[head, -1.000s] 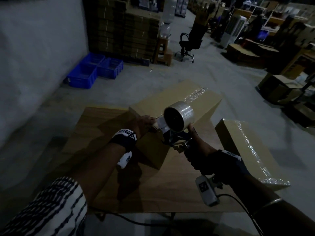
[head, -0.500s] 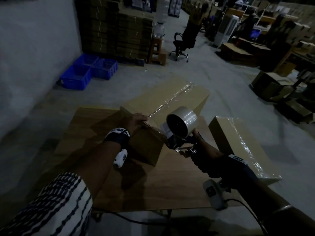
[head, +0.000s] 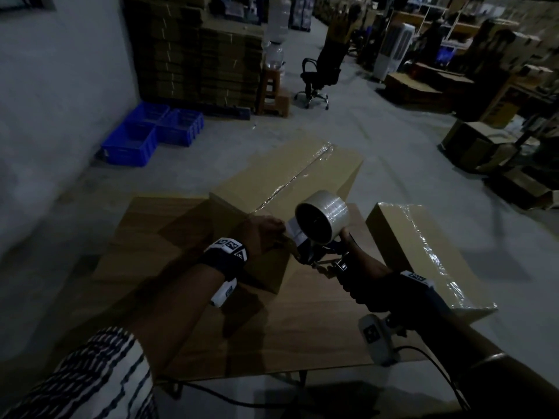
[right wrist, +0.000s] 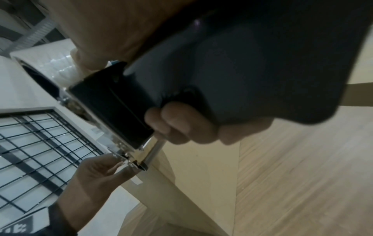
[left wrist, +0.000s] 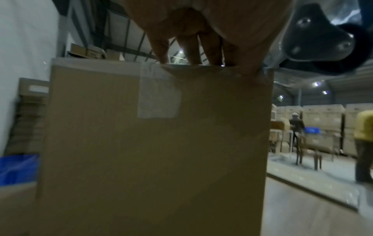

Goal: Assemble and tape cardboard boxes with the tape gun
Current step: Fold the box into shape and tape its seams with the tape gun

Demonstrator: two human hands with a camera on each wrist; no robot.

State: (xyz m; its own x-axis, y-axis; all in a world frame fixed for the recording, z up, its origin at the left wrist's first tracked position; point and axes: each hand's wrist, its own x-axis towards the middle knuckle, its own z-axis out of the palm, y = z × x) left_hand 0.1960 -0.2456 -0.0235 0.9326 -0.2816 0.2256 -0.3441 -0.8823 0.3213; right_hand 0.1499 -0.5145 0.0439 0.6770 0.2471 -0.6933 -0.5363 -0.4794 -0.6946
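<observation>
**Kid:** So what is your right hand (head: 367, 293) doing?

**Helper:** Your fingers are wrapped tight round the dark handle of the tape gun (head: 320, 237). The roll sits on top, and the front of the gun is down at the near edge of the cardboard box (head: 290, 173), close to 12 o'clock from you. You hold it low, I think, so the tape sticks flat.

**Kid:** And your left hand (head: 263, 234)?

**Helper:** It sits on that same near edge, just at 9 o'clock from the gun. Your fingertips (left wrist: 193, 61) press down on the tape at the top of the end wall (the thumb looks like it presses there too). My guess is that you hold the box still and keep the tape end from lifting while the gun pulls.

**Kid:** Is the box done?

**Helper:** Nearly, I think. A shiny strip of tape (head: 298, 176) runs along the top seam, away from you. A short bit hangs down the end wall in the left wrist view. I cannot tell if the tape is cut yet.

**Kid:** What is at 3 o'clock?

**Helper:** A second box (head: 423, 255) with tape on it. It sits at the table (head: 302, 337) edge, well apart from your hands, so it stays out of the way.
</observation>
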